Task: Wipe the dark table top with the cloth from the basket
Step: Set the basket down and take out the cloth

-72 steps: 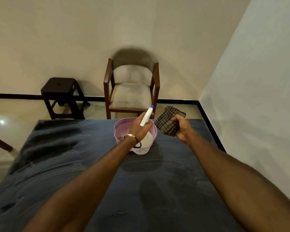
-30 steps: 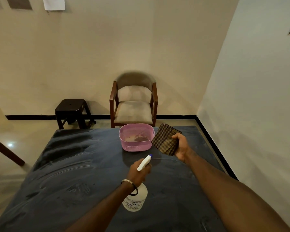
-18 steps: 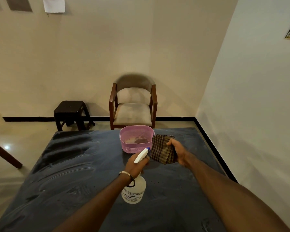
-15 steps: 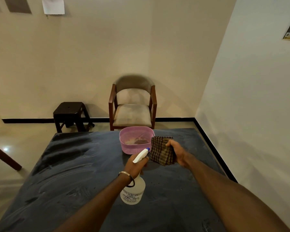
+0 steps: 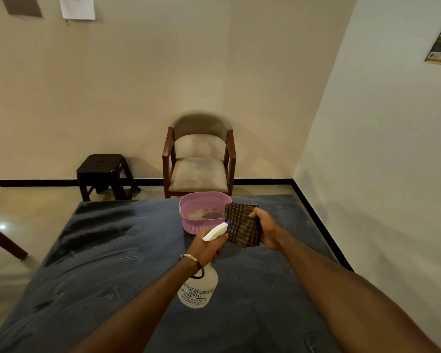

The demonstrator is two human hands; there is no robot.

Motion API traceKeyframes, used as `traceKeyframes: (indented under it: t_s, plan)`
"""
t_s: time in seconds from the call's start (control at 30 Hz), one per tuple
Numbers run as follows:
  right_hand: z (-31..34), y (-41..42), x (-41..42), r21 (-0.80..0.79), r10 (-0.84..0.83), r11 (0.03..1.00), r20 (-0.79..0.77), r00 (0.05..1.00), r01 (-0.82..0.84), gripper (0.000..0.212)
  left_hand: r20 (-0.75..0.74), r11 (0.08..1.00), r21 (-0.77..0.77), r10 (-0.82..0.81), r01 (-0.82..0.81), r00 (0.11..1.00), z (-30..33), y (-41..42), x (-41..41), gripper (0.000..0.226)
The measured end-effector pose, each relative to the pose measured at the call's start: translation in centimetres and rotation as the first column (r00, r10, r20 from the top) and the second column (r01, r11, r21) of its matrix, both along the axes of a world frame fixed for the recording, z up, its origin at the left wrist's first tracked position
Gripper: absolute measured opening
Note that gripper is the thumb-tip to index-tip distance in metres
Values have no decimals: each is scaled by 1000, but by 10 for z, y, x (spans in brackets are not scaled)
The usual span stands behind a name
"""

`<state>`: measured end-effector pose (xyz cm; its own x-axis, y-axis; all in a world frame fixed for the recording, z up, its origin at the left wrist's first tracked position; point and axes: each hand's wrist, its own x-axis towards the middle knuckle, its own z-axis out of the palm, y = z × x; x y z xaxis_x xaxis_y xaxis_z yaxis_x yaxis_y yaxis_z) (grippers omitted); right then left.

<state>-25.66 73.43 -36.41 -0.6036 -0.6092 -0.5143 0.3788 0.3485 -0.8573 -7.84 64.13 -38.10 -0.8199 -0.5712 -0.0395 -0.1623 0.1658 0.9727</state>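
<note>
Head view. The left hand [image 5: 210,244] gripped the neck of a white, translucent plastic spray bottle [image 5: 198,289], its white nozzle [image 5: 215,231] aimed at a folded brown checked cloth [image 5: 242,228] — the nozzle tip just beside the fabric. The right hand [image 5: 265,230] clasped the cloth upright above the dark blue-grey table top [image 5: 99,271], fingers curled over its upper edge. A pink perforated plastic basket [image 5: 201,225] stood on the table's far side, just behind both hands. Beyond the table — a wooden armchair with beige cushions [image 5: 199,159] and a dark stool [image 5: 103,174].
</note>
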Motion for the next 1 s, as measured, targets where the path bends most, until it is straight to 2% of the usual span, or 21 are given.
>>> traceKeyframes:
  t_s: [0.17,0.4,0.47,0.57,0.7,0.9,1.0]
  plan:
    - [-1,-3,-5,-50,-24,998,-16,1000,23,40,29,1000,13,0,-1,1000,-4,1,8,15]
    - [-9,-13,-16,-118,-67,991,0,998,67,50,97,1000,-6,-16,17,995,-3,0,18,4]
    - [-8,-15,-17,-136,-73,988,1,997,73,46,117,1000,5,-18,18,993,-5,-2,22,14]
    - [-4,-15,-15,-157,-87,984,22,996,90,38,145,997,36,57,-63,988,-6,-3,25,20]
    - [-2,-16,-12,-158,-79,984,36,996,84,45,143,986,41,154,-162,978,-15,-11,25,25]
    - [-6,-13,-5,-122,-50,991,51,997,56,41,31,970,0,242,-242,970,-26,-26,23,10]
    - [-7,-13,-4,-123,-36,992,58,998,43,40,-4,939,-26,344,-344,939,-19,-35,11,16]
